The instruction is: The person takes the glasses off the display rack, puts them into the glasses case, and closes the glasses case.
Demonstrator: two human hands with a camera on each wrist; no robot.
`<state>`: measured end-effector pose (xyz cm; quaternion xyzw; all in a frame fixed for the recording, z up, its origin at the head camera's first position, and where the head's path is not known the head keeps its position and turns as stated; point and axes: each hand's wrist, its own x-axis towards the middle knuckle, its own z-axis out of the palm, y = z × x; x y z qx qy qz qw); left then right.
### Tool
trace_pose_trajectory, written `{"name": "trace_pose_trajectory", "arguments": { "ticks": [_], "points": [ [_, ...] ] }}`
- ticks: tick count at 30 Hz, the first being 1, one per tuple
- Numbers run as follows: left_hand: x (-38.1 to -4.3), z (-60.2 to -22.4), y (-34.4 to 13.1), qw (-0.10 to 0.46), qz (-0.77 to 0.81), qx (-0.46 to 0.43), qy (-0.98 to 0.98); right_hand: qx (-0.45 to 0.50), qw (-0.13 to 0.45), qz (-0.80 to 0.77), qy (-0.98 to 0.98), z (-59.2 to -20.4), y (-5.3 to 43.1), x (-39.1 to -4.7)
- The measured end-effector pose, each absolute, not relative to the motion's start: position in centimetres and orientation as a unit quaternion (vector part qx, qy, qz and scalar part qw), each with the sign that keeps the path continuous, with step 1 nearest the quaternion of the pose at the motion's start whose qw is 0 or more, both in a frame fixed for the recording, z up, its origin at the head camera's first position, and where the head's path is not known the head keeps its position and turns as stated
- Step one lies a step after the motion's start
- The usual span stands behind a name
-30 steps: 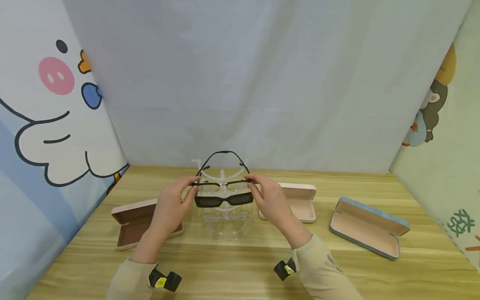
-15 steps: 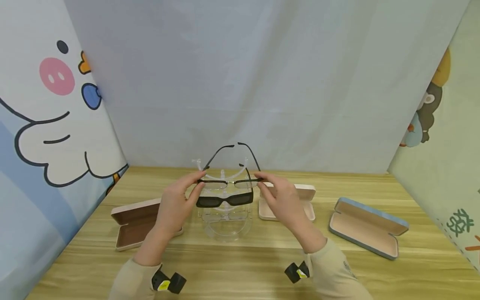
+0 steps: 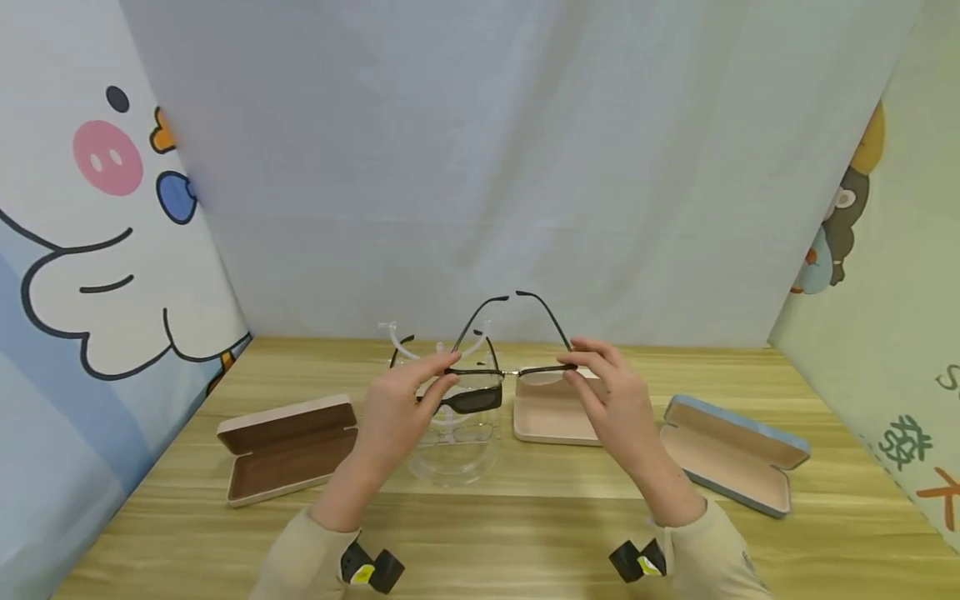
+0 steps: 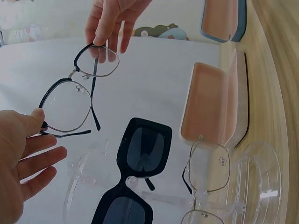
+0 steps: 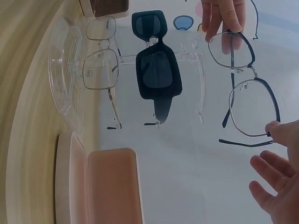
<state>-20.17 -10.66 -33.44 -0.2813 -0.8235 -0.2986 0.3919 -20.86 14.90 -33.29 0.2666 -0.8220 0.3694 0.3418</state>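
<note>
Half-rim eyeglasses (image 3: 540,370) with black brow bars and black temples unfolded hang in the air above the table. My left hand (image 3: 393,412) pinches their left end between thumb and fingers. At the opposite end, my right hand (image 3: 618,412) pinches the hinge corner the same way. Black sunglasses (image 4: 149,144) sit on a clear display stand (image 3: 450,479), partly hidden behind my left hand in the head view. Below them on the stand are thin wire-rimmed eyeglasses (image 3: 472,433). The stand's top arms carry no glasses.
An open case with brown lining (image 3: 292,454) lies left of the stand. Behind my right hand is an open cream case with pink lining (image 3: 551,417). Farther right lies an open blue case (image 3: 735,471). A pale curtain (image 3: 480,167) backs the wooden table (image 3: 525,542).
Both hands have lifted the half-rim eyeglasses off the stand and carried them right, toward the cream case. The sunglasses and wire-rimmed pair stay on the stand.
</note>
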Motion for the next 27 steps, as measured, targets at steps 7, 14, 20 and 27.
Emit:
{"name": "trace_pose_trajectory", "arguments": {
  "ticks": [7,14,20,27],
  "points": [
    [-20.3,-33.6,-8.8,0.372,-0.290,-0.296,-0.831,0.246,0.344,0.373,-0.826,-33.8,16.8,-20.2],
    [-20.4,-33.3,-6.6,0.354,-0.324,-0.310,-0.820,0.234,0.353,0.380,-0.822,-33.6,18.8,-19.5],
    [-20.3,-33.6,-5.0,0.318,-0.343,-0.314,-0.826,0.227,0.373,0.355,-0.826,-33.9,20.3,-18.8],
    [-20.2,-34.8,-3.5,0.281,-0.354,-0.306,-0.838,0.202,0.367,0.333,-0.845,-34.8,21.6,-18.1]
  ]
}}
